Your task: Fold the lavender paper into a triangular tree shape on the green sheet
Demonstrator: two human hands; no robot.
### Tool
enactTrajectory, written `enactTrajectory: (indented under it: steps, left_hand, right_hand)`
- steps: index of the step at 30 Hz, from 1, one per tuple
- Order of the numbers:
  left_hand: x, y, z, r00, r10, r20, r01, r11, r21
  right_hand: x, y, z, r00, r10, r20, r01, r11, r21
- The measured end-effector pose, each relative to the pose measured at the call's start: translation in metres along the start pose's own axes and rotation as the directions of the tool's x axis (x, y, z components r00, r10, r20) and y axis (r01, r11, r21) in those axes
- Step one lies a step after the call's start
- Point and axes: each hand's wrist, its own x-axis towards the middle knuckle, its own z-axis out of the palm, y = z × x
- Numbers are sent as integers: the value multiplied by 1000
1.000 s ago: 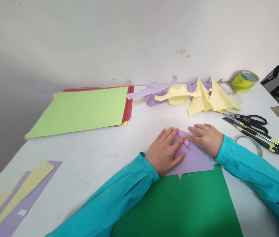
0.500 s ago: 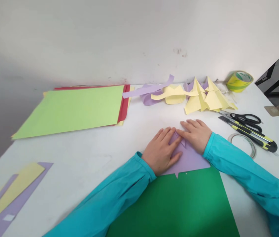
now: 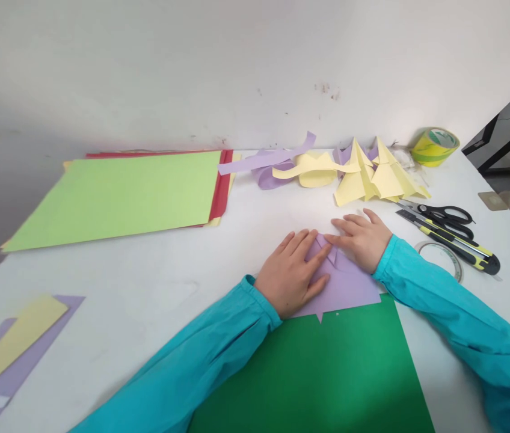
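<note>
A folded piece of purple paper [image 3: 349,285] lies over the far edge of a green sheet [image 3: 322,367]. My left hand [image 3: 291,270] rests flat on its left part with the fingers stretched out, covering that side. At the upper right edge, my right hand [image 3: 361,237] has its fingers spread, and its index finger touches the paper near a small folded flap [image 3: 332,257]. A small purple point sticks out from the paper's near edge over the green sheet.
Coloured sheets [image 3: 119,198] are stacked at the back left. Folded yellow paper shapes [image 3: 358,180], paper strips and a tape roll [image 3: 435,147] stand along the wall. Scissors [image 3: 448,216], a utility knife [image 3: 453,243] and another tape roll [image 3: 439,258] lie right. Paper offcuts [image 3: 20,343] lie left.
My right hand slid inward along the paper's upper right edge, then shifted slightly back outward. My left hand stays pressed on the paper. The whole view has shifted a little.
</note>
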Motion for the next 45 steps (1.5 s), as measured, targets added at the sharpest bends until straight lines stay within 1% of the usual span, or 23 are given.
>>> enactTrajectory:
  steps: [3,9,18,25,28,30,32,34,38,42,45]
  left_hand:
    - [0,0,-1,1000,-1,7,1,1000,14]
    - [1,1,-2,1000,-10,20,9,999,32]
    - [1,1,-2,1000,-8,24,7,999,43]
    - [1,1,-2,1000,-4,20,3,999,43]
    - [1,1,-2,1000,-4,18,3,999,48]
    - [1,1,-2,1000,-4,19,3,999,50]
    - [1,1,-2,1000,-6,19,5,999,48]
    - [1,2,-2,1000,-9,19,8,999,43]
    - [1,2,-2,1000,-17,20,17,999,32]
    - [0,1,-2,1000,-11,17,11,1000,19]
    - [0,1,-1,1000,4,-1,-4,1000,21]
  right_hand:
    - [-1,3,0,1000,-5,9,5,1000,-6]
    - [-7,8,5,999,-24,-43,22,999,-35]
    - [-13,9,3,999,-26,-44,25,999,-32]
    - [-19,19,11,999,4,-40,-4,1000,-11]
    - [-18,22,12,997,-3,-75,4,1000,4]
    - [-16,22,13,992,2,-129,0,1000,13]
    - [-14,20,16,983,6,-185,-2,1000,23]
    - [-12,16,20,978,-13,-206,20,999,33]
    - [-12,7,24,982,-62,-181,70,997,36]
    - [-12,4,23,988,-49,-146,52,998,19]
    - [-12,3,21,989,-42,-141,43,999,-1]
